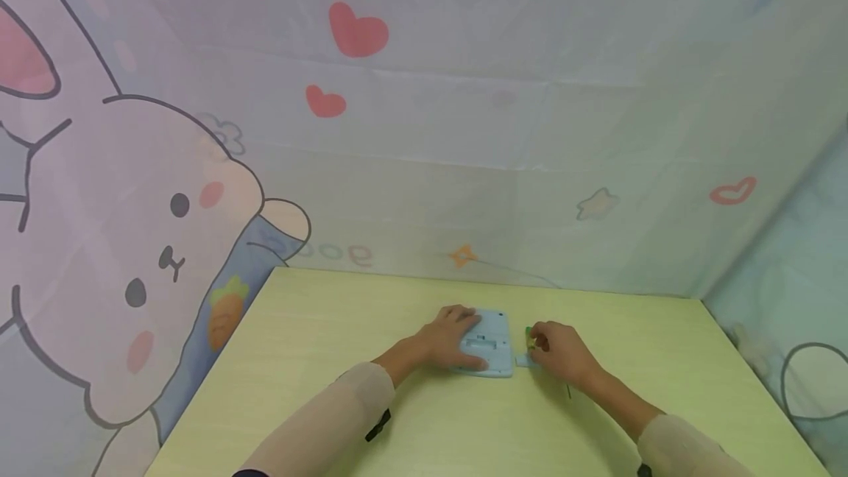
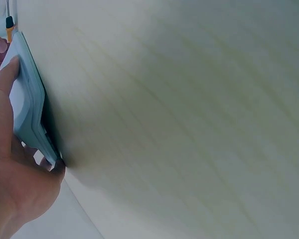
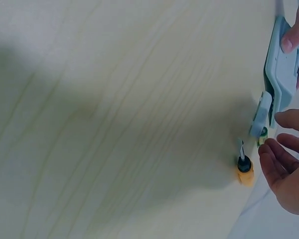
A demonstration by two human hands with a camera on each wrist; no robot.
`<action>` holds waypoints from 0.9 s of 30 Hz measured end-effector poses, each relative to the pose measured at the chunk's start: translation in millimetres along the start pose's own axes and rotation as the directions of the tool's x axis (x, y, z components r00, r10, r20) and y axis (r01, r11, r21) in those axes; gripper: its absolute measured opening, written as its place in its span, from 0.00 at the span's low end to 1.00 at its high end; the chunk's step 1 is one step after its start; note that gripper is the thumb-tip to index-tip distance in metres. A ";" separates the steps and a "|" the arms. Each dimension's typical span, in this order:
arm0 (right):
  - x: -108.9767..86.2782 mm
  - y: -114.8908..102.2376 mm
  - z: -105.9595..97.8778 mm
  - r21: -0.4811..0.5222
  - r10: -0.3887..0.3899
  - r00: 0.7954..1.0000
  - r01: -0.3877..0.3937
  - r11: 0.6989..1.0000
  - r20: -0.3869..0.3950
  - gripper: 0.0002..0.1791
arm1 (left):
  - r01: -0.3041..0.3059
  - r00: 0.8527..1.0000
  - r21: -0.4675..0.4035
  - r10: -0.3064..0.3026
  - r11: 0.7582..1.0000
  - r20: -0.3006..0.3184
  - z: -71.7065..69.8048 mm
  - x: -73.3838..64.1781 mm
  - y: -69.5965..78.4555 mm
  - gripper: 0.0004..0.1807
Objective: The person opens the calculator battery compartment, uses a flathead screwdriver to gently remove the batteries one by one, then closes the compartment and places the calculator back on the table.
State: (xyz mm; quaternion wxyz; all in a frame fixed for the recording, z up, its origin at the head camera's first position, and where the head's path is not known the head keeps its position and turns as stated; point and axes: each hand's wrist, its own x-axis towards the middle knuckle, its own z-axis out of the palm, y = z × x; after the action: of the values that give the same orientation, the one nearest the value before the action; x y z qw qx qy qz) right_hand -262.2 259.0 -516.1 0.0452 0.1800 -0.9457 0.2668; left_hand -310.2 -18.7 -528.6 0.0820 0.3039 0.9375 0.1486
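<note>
A light-blue device shaped like a desk calculator (image 1: 493, 321) lies back side up, with an uncovered recess in its back. My left hand (image 1: 447, 339) grips it from the left, thumb and fingers spread across its edges (image 2: 25, 99). To its right sits a small light-blue cover (image 3: 260, 114). A green battery (image 3: 262, 136) is at the fingertips of my right hand (image 1: 562, 353), whose fingers are bent; whether they pinch it cannot be made out. Beside that hand lies a screwdriver (image 3: 244, 169) with an orange and black handle, mostly hidden in the head view.
The pale wooden table (image 1: 331, 330) bears all these things. A printed cloth (image 1: 437, 168) with hearts and a large rabbit hangs behind the table and along its left side; another cloth (image 1: 795, 315) hangs at the right.
</note>
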 end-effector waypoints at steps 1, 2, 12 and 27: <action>-0.4 -0.4 0.5 0.003 0.000 1.000 0.000 1.000 0.001 0.11 | 0.002 1.000 -0.001 -0.002 1.000 0.000 -0.3 -0.1 0.3 0.54; -0.8 -0.8 0.8 0.006 -0.001 1.000 0.001 1.000 0.001 0.11 | 0.003 1.000 -0.001 -0.003 1.000 -0.001 -0.5 -0.4 0.5 0.54; -7.9 -2.5 4.4 -0.021 -0.013 1.000 0.013 1.000 0.006 0.10 | 0.006 1.000 -0.023 -0.006 1.000 -0.002 -1.8 -1.8 0.5 0.53; -12.1 -5.1 7.2 -0.081 -0.056 0.998 0.055 0.995 -0.015 0.08 | -0.004 1.000 -0.002 0.004 1.000 -0.003 0.7 0.4 0.7 0.54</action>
State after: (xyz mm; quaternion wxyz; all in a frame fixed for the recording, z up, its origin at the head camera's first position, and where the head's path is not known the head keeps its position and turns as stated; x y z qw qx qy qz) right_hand -249.0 255.0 -521.9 0.0680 0.2020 -0.9498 0.2289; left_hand -309.9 -17.8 -529.1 0.0805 0.3054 0.9368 0.1502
